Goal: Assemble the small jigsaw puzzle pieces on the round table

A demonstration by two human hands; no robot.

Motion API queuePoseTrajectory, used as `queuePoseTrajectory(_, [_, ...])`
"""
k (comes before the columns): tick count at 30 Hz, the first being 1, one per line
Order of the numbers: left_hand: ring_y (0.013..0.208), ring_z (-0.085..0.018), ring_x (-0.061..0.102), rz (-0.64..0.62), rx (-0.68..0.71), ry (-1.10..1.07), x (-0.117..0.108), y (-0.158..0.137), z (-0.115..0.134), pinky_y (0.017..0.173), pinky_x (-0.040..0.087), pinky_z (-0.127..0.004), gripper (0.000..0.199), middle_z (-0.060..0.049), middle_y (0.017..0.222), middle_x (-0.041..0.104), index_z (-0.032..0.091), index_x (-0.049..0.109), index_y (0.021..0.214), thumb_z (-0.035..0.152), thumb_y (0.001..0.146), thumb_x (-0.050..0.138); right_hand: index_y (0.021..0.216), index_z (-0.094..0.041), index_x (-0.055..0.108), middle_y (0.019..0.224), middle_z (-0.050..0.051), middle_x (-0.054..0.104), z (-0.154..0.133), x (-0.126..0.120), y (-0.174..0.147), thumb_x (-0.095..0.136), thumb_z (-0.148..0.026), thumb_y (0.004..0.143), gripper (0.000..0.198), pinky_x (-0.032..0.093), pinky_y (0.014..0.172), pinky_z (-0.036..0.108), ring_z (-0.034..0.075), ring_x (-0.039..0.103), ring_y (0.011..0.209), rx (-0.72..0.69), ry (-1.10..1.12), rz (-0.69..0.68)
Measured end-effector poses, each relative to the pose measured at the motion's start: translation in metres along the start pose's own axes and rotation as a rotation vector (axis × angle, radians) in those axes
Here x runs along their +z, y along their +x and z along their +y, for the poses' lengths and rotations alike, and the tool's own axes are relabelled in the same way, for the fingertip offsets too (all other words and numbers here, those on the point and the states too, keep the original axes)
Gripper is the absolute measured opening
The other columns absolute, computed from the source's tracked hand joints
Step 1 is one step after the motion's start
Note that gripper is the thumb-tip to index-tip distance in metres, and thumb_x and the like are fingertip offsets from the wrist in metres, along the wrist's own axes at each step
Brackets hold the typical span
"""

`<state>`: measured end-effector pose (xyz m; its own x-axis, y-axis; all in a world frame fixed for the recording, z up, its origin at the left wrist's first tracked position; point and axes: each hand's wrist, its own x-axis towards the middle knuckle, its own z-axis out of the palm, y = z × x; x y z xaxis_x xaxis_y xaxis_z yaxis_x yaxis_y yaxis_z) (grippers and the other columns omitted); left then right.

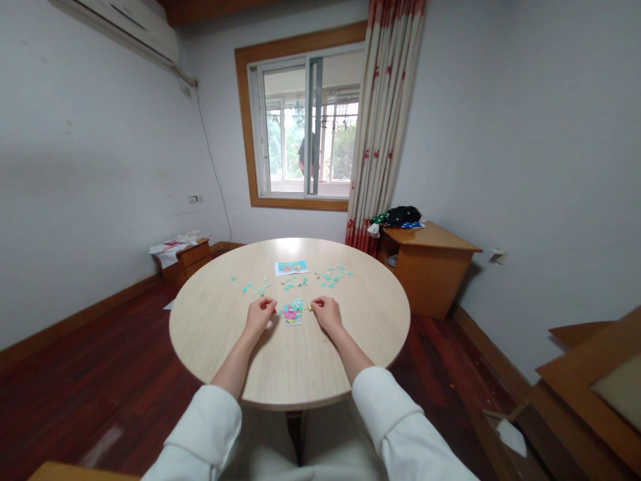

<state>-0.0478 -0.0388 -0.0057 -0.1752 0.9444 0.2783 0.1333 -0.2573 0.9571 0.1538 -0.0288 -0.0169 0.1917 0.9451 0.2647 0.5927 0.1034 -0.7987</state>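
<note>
A partly joined jigsaw puzzle (293,312), pink in the middle with teal and yellow parts, lies on the round table (295,374) between my hands. Just left of it, my left hand (260,314) is closed in a pinch; whatever is between its fingertips is too small to make out. My right hand (327,313) pinches a small yellowish puzzle piece (309,308) at the right side of the joined part. Loose teal puzzle pieces (334,275) are scattered beyond my hands, some lying pale side up. Behind them rests a printed picture sheet (291,268) in blue and pink.
A wooden cabinet (431,267) with dark and coloured cloths (403,216) stands beyond the table on the right. Papers cover a low drawer unit (193,252) at the left. Past the window (305,127), a person is partly visible. A curtain (383,120) hangs beside it.
</note>
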Motion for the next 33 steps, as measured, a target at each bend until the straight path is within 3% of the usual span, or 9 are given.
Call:
queuePoseTrajectory(13, [0.048, -0.013, 0.05, 0.016, -0.027, 0.027, 0.0, 0.0, 0.004, 0.052, 0.039, -0.025, 0.025, 0.001, 0.046, 0.054, 0.016, 0.058, 0.056, 0.041, 0.054, 0.061, 0.088, -0.02, 0.072, 0.087, 0.004, 0.072, 0.013, 0.009, 0.009, 0.054, -0.02, 0.077, 0.021, 0.047, 0.075, 0.022, 0.015, 0.065, 0.082, 0.005, 0.013, 0.03])
queuePoseTrajectory(21, [0.045, -0.012, 0.045, 0.197, -0.035, 0.075, -0.006, 0.002, 0.002, 0.049, 0.035, -0.024, 0.018, 0.003, 0.043, 0.049, 0.016, 0.057, 0.054, 0.034, 0.057, 0.056, 0.085, -0.019, 0.071, 0.087, 0.007, 0.072, 0.007, 0.005, 0.005, 0.051, -0.015, 0.074, 0.023, 0.045, 0.072, 0.023, 0.016, 0.065, 0.082, 0.032, -0.088, 0.093])
queuePoseTrajectory(26, [0.045, -0.011, 0.043, 0.281, -0.051, 0.07, -0.011, 0.005, 0.001, 0.048, 0.033, -0.023, 0.018, 0.003, 0.043, 0.048, 0.016, 0.056, 0.054, 0.034, 0.058, 0.054, 0.081, -0.021, 0.069, 0.079, 0.002, 0.071, 0.007, 0.002, 0.006, 0.052, -0.017, 0.071, 0.02, 0.044, 0.066, 0.021, 0.015, 0.064, 0.075, 0.07, -0.002, 0.097])
queuePoseTrajectory(33, [0.046, -0.011, 0.042, 0.379, -0.07, 0.013, -0.015, 0.007, -0.002, 0.048, 0.033, -0.024, 0.019, 0.003, 0.044, 0.046, 0.016, 0.055, 0.053, 0.034, 0.056, 0.055, 0.084, -0.018, 0.07, 0.09, 0.008, 0.071, 0.01, -0.003, 0.01, 0.042, -0.016, 0.076, 0.03, 0.044, 0.078, 0.024, 0.016, 0.063, 0.085, 0.106, 0.042, 0.223])
